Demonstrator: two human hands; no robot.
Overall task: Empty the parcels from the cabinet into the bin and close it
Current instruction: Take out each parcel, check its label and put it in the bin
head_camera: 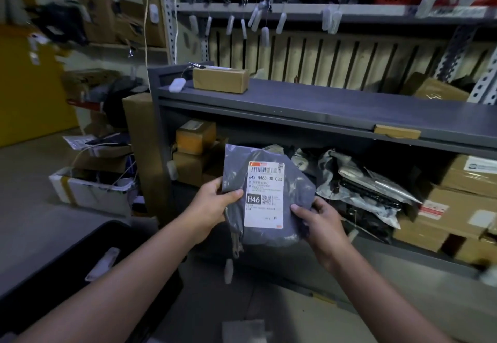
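Parcel (297, 190) in grey wrap is up in front of the cabinet (349, 102), by its low shelf. Your left grip (212, 204) holds its left edge, your right grip (321, 224) its bottom right corner.

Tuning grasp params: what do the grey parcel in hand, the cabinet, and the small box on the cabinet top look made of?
The grey parcel looks like thin plastic film with a soft sheen; it creases where the left hand and right hand pinch it. The cabinet is likely painted sheet metal: dark grey, matte, thin straight edges. The small box is brown cardboard, matte, seemingly taped along the top.
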